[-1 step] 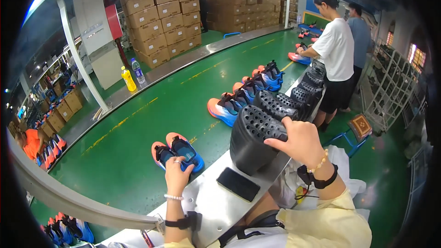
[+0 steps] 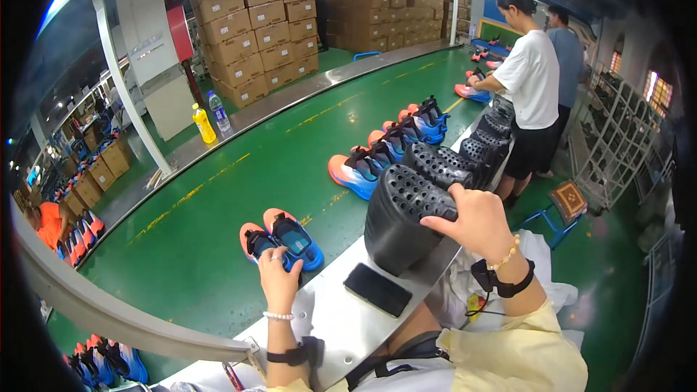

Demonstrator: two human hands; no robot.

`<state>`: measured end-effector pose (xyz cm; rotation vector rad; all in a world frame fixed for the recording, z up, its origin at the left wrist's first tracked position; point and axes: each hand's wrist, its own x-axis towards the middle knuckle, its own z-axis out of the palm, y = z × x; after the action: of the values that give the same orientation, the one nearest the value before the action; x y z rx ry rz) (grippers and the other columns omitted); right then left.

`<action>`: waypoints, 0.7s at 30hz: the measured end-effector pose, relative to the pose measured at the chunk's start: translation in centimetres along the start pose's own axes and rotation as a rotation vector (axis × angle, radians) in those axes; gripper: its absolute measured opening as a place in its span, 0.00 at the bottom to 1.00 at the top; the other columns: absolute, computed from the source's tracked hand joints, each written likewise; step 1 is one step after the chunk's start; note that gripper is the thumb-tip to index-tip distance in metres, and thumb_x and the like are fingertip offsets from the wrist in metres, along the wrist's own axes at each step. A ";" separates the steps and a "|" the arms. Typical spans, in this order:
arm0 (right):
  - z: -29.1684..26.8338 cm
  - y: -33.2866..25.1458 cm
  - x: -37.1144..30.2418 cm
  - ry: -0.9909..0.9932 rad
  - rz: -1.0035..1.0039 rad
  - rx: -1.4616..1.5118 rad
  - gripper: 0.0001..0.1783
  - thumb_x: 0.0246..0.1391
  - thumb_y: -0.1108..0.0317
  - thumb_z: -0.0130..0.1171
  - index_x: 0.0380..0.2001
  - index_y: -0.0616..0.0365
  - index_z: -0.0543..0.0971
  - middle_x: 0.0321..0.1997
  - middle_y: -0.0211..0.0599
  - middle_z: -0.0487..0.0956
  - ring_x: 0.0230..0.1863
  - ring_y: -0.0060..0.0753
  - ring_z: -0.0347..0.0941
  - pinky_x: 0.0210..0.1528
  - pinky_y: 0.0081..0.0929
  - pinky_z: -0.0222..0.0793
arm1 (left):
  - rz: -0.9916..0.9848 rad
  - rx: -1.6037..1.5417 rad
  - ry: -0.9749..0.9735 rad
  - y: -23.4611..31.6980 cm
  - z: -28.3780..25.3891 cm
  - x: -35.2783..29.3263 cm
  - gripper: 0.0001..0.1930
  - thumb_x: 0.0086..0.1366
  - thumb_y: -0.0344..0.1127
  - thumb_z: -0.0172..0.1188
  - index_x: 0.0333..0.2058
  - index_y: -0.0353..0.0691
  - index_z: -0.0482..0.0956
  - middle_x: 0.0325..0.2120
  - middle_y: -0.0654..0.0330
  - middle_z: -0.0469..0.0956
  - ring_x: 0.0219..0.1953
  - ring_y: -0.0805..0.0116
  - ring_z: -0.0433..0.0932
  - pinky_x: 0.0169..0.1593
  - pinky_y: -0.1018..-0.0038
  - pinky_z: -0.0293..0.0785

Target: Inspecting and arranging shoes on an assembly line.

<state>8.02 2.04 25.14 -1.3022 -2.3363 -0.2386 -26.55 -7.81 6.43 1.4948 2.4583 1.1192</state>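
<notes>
Head view: your right hand (image 2: 479, 223) is gripping the near black perforated stack (image 2: 396, 236), its top piece (image 2: 412, 190) apparently not yet lifted; your left hand (image 2: 278, 283), hold unclear, is resting half-curled at the shoe pair (image 2: 294, 238), near left on the green belt (image 2: 189, 268).

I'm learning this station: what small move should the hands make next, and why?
Probably close the left hand on the heel of the left shoe: its fingers already reach that heel in view, with the thumb spread apart, while the right hand is occupied grasping the black perforated form.
</notes>
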 end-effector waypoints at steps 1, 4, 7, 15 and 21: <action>0.1 -0.5 0.0 -0.003 0.014 0.011 0.37 0.43 0.34 0.64 0.26 0.64 0.73 0.19 0.50 0.77 0.25 0.51 0.78 0.29 0.40 0.72 | -0.062 0.014 0.088 -0.6 0.0 -1.1 0.28 0.49 0.39 0.72 0.49 0.40 0.75 0.59 0.46 0.64 0.60 0.46 0.64 0.59 0.59 0.66; 0.5 -1.3 -0.1 0.034 -0.031 0.136 0.36 0.43 0.36 0.66 0.28 0.65 0.75 0.21 0.52 0.77 0.27 0.53 0.78 0.31 0.42 0.72 | -0.196 0.000 0.178 -4.0 0.8 -3.0 0.30 0.49 0.39 0.72 0.52 0.41 0.73 0.64 0.40 0.55 0.64 0.41 0.58 0.63 0.56 0.61; -1.0 -1.8 -0.3 -0.061 0.030 0.230 0.32 0.44 0.41 0.67 0.34 0.65 0.78 0.24 0.54 0.79 0.29 0.55 0.78 0.34 0.43 0.73 | -0.245 -0.187 0.170 -7.4 2.4 -2.8 0.25 0.51 0.41 0.71 0.48 0.40 0.77 0.65 0.33 0.52 0.64 0.38 0.61 0.64 0.59 0.62; -3.2 -12.8 1.2 -0.105 -0.217 0.544 0.27 0.44 0.47 0.69 0.32 0.64 0.82 0.26 0.50 0.81 0.28 0.48 0.80 0.34 0.36 0.74 | -0.301 -0.197 0.238 -6.0 2.5 -4.9 0.26 0.50 0.41 0.71 0.47 0.40 0.76 0.60 0.37 0.64 0.53 0.38 0.73 0.55 0.58 0.70; 13.8 -22.5 8.9 -0.807 -0.390 0.566 0.28 0.46 0.48 0.69 0.23 0.71 0.80 0.18 0.49 0.79 0.17 0.41 0.78 0.22 0.30 0.74 | -0.271 -0.493 0.353 -5.8 1.7 -5.5 0.43 0.47 0.35 0.74 0.60 0.42 0.58 0.52 0.44 0.71 0.52 0.41 0.74 0.54 0.58 0.70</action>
<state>-19.05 1.73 18.57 -0.7065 -2.9575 0.9351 -27.37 -12.78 -0.02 0.8582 2.2306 1.8713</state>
